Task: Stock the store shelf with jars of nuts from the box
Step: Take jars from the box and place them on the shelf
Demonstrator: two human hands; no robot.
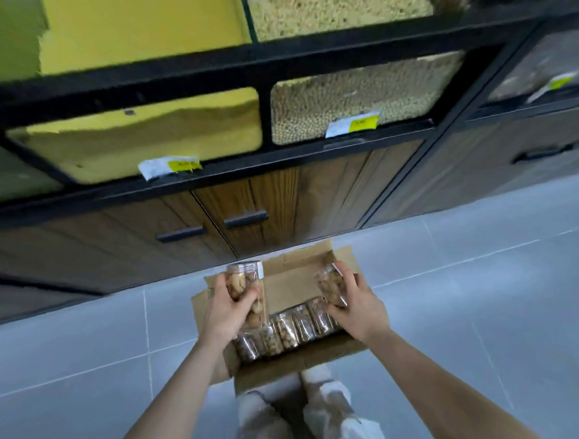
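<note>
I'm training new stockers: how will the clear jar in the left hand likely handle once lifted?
The jar looks like smooth clear plastic, so probably slippery but not brittle. It is packed with nuts, so likely fairly heavy for its size. Being round, it may roll if laid down; the left hand wraps it firmly.

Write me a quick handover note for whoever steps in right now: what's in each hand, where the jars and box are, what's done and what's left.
Left hand: grips a clear jar of nuts, lifted above the box.
Right hand: grips a second jar over the box's right side.
Cardboard box: open on the tiled floor before the cabinet, a row of jars lying inside.
Done: two jars picked up.
Left: shelve both, then the row. The target shelf isn't identifiable here.
</note>
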